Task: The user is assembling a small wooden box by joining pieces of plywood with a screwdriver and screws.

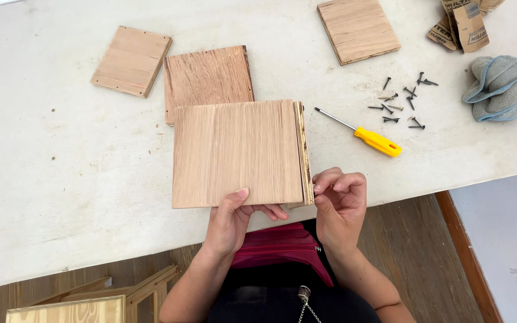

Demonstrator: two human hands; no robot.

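table (61, 179): big and white, and it carries all the wood and tools.
big board (234, 154): pale wood, lying flat at the near edge of the table, with a thin board (304, 152) standing on its edge against its right side.
left hand (230, 222): thumb on top of the big board, fingers curled under its near edge, holding it.
right hand (339, 203): fingers bent and pinched at the near end of the thin board.
step: it looks like the two boards are being lined up at the corner.
next move: it likely needs both edges kept even and steady.
other boards (207, 81): three more lie farther back.
screwdriver (363, 134): yellow handle, just right of the boards, untouched.
screws (402, 101): a small dark pile beyond the screwdriver.
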